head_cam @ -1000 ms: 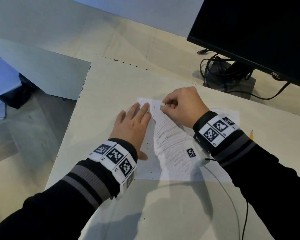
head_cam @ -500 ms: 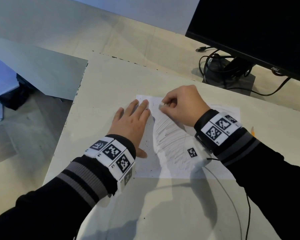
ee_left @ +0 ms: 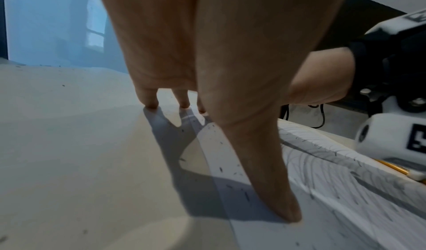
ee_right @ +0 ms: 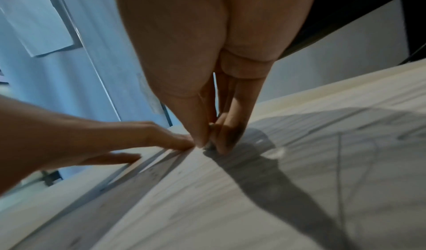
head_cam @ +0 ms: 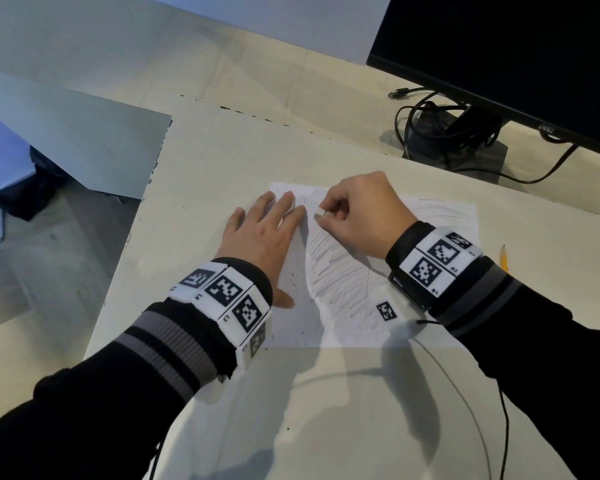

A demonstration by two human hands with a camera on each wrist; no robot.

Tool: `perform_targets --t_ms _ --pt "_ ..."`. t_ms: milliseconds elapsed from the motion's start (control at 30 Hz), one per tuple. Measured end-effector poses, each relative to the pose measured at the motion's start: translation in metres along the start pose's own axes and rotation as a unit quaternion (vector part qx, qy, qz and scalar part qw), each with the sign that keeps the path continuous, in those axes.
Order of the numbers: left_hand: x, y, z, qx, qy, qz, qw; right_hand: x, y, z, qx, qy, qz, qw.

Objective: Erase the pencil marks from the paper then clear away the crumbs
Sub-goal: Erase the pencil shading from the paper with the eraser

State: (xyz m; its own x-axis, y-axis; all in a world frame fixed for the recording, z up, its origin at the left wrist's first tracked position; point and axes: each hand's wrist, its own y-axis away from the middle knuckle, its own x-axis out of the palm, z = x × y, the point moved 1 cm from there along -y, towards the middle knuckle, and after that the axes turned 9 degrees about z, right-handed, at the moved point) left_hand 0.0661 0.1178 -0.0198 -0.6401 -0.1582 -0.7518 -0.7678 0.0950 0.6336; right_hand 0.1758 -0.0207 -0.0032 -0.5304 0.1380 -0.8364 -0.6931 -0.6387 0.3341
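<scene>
Barely shifted from a moment ago: right hand (head_cam: 357, 216) still pinching small eraser (head_cam: 318, 212) at far-left part of paper (head_cam: 343, 327) on desk (head_cam: 222, 161); left hand (head_cam: 260, 237) flat, pinning left edge. Crumbs (head_cam: 293, 275) scattered; most pencil marks (head_cam: 340, 271) remaining, erasing probably early.

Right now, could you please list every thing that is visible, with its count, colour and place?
paper: one, white, pencil-scribbled, on the table
table: one, cream
eraser: one, white, on the paper's far left part
crumbs: many, dark, on the paper's left part
pencil: one, yellow, right of the paper
monitor: one, black, far right
cables: several, black, beneath the monitor
left hand: flat, pressing the paper
right hand: pinching the eraser
</scene>
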Motion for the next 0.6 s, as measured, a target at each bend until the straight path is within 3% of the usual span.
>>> perform_targets --t_ms 133,300,433,600 --pt "0.0 0.0 0.0 0.001 -0.004 0.001 1.0 -0.008 -0.009 -0.01 0.049 -0.006 -0.053 0.997" --pt "0.002 0.0 0.002 0.005 0.002 -0.007 1.0 -0.002 -0.003 -0.004 0.024 0.01 0.001 1.0" --pt "0.001 0.0 0.001 0.003 -0.001 -0.003 1.0 -0.01 -0.008 -0.013 0.055 0.003 -0.041 0.998" --pt "0.001 0.0 0.001 0.004 0.004 -0.003 1.0 -0.001 0.001 -0.004 0.004 0.015 0.018 1.0"
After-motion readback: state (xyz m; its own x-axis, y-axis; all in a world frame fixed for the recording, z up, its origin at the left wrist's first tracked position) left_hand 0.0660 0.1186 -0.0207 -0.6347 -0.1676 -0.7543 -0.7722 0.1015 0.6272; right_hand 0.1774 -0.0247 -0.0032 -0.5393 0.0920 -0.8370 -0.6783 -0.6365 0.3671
